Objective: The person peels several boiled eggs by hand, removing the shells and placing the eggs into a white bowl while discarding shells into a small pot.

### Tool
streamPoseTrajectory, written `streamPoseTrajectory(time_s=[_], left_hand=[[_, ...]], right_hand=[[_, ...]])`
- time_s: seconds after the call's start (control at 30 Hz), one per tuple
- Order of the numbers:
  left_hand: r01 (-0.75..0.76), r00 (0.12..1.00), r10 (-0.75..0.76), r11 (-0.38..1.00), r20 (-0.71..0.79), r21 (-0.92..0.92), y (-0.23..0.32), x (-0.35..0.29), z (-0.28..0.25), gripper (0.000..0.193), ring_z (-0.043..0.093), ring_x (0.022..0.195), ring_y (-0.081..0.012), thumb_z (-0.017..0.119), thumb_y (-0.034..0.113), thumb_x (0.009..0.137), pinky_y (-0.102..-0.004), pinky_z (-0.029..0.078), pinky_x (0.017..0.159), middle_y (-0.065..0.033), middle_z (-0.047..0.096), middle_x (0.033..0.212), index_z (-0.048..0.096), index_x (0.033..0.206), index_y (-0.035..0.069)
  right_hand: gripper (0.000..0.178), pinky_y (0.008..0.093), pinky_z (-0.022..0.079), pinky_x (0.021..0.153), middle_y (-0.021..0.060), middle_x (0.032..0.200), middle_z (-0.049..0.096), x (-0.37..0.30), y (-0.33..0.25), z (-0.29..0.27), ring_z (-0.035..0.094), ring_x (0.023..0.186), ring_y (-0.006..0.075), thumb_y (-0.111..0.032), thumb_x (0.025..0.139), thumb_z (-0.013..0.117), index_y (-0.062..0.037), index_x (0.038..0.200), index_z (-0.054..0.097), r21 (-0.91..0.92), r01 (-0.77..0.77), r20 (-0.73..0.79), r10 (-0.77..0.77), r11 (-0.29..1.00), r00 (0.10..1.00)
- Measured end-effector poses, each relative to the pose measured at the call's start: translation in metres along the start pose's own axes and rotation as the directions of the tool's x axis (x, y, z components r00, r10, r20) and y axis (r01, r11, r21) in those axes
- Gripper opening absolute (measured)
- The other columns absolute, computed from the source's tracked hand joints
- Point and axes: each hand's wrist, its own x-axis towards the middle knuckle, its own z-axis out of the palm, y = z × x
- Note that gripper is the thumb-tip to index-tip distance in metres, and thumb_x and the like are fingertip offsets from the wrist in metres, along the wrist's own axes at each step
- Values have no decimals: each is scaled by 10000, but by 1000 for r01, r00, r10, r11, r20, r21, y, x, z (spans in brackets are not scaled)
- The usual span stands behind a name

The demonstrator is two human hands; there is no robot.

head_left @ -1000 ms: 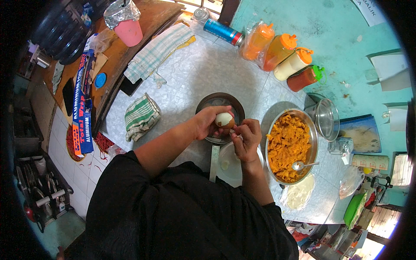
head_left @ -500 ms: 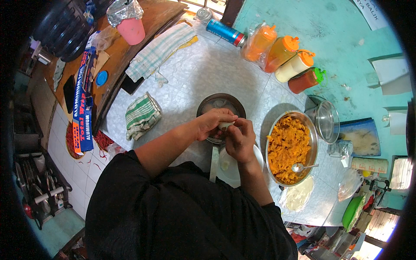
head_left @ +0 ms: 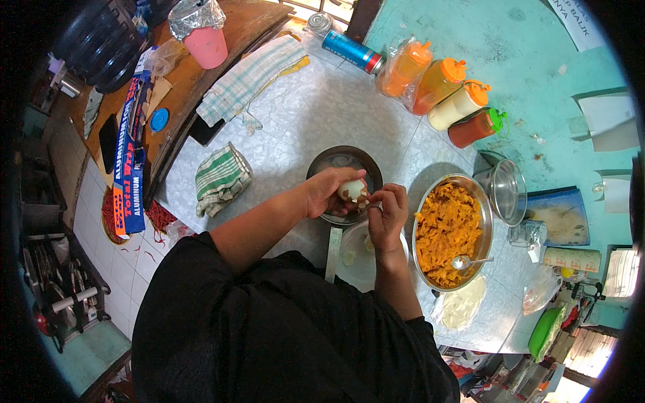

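A partly peeled boiled egg (head_left: 352,188), white on top with brown shell clinging below, rests in the closed fingers of my left hand (head_left: 326,192). Close to its shell side, my right hand (head_left: 388,218) has thumb and fingers pinched together; whatever is between them is too small to make out. Both hands are over a dark round pan (head_left: 330,162) holding liquid and pale rounded shapes. The pan's handle (head_left: 333,252) points toward me. Under my right wrist is a white plate (head_left: 356,272) with pale pieces on it, partly hidden by my forearm.
Right of the plate stands a metal bowl (head_left: 488,225) of orange mash with a spoon (head_left: 462,262) in it. Sauce bottles (head_left: 437,86) line the wall. A folded green-striped cloth (head_left: 222,178) lies at left, and a foil box (head_left: 130,154) on the wooden table.
My right hand has drawn slightly right and down from the egg. The egg has turned in my left hand, so its white top and brown shell now show.
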Motion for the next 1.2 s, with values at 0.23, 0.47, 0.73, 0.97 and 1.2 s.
streamPoseTrajectory(time_s=[0.23, 0.47, 0.73, 0.97, 1.2], left_hand=[[-15, 1000, 15, 998, -4, 63, -5, 4, -3, 298, 546, 632, -115, 526, 445, 866, -255, 383, 473, 15, 579, 731, 590, 841, 155], [-109, 994, 104, 973, 35, 202, -6, 1, 0, 259, 505, 628, -84, 531, 398, 875, -233, 346, 421, 27, 525, 759, 572, 880, 142], [-108, 994, 103, 978, 35, 179, -8, 1, 2, 254, 452, 524, -102, 549, 380, 874, -248, 296, 397, 9, 506, 669, 558, 801, 138], [-86, 992, 84, 996, 91, 19, -6, 5, -8, 280, 520, 606, -133, 510, 386, 893, -267, 397, 478, -32, 573, 762, 573, 884, 113], [-243, 965, 261, 923, 19, -299, -8, 12, -17, 353, 603, 811, -212, 489, 351, 911, -375, 532, 743, -87, 588, 994, 503, 1157, 97]], right_hand=[[416, 363, 474, 742, 166, 972, 513, 3, -6, 3, 555, 866, 312, -27, 594, 585, -37, 1010, 580, 203, 2, 73, -17, 979, 997], [318, 367, 473, 696, 164, 926, 531, 5, -6, 3, 559, 809, 323, -29, 588, 583, -24, 905, 560, 219, -4, 120, -23, 976, 993], [271, 378, 462, 662, 168, 885, 531, 4, -8, 2, 549, 781, 334, -38, 579, 594, -28, 844, 543, 226, -55, 153, 21, 973, 988], [207, 376, 459, 643, 161, 859, 536, 1, -7, 0, 548, 762, 336, -34, 589, 608, -27, 776, 520, 193, -43, 127, 19, 980, 992], [191, 362, 448, 660, 135, 836, 537, 7, -13, 2, 534, 772, 300, 21, 637, 581, -26, 819, 549, 53, -48, 70, 45, 997, 997]])
